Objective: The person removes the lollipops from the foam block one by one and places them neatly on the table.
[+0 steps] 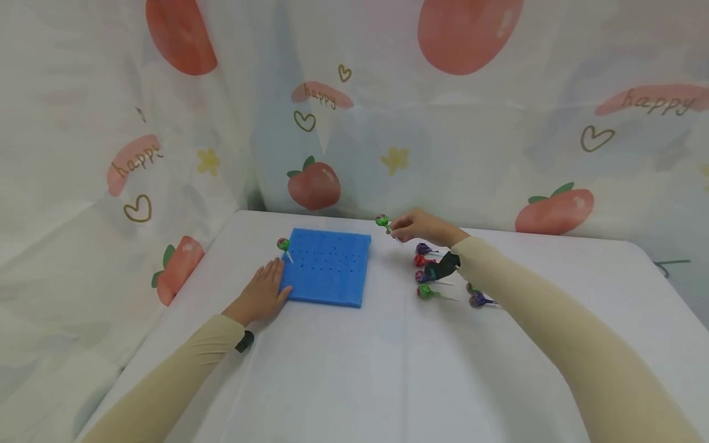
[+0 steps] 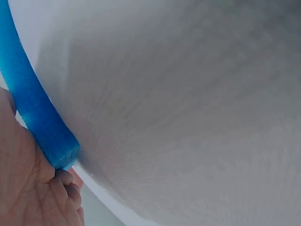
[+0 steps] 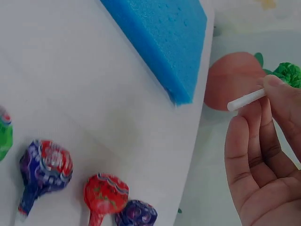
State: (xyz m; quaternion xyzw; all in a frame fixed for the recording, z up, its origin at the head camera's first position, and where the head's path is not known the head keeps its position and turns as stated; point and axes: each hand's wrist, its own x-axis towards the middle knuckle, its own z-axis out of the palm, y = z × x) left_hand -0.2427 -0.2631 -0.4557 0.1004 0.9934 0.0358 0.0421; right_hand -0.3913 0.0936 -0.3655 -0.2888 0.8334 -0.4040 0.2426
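Observation:
A blue foam block (image 1: pixel 327 271) with rows of small holes lies flat on the table. One green lollipop (image 1: pixel 284 244) stands upright in it near its left edge. My left hand (image 1: pixel 262 292) rests against the block's left side with fingers straight, the thumb at the near left corner. In the left wrist view the palm touches the block's edge. Above the table, right of the block, my right hand (image 1: pixel 418 226) pinches another green lollipop (image 1: pixel 382 220) between thumb and fingers. Its white stick shows bare in the right wrist view, pointing away from the green wrapper.
Right of the block lie several wrapped lollipops: a green one (image 1: pixel 425 291), a red one (image 3: pixel 106 193), and purple ones such as this purple lollipop (image 3: pixel 46 167). The right forearm passes over some of them. A printed cloth (image 1: pixel 465 141) hangs behind the table.

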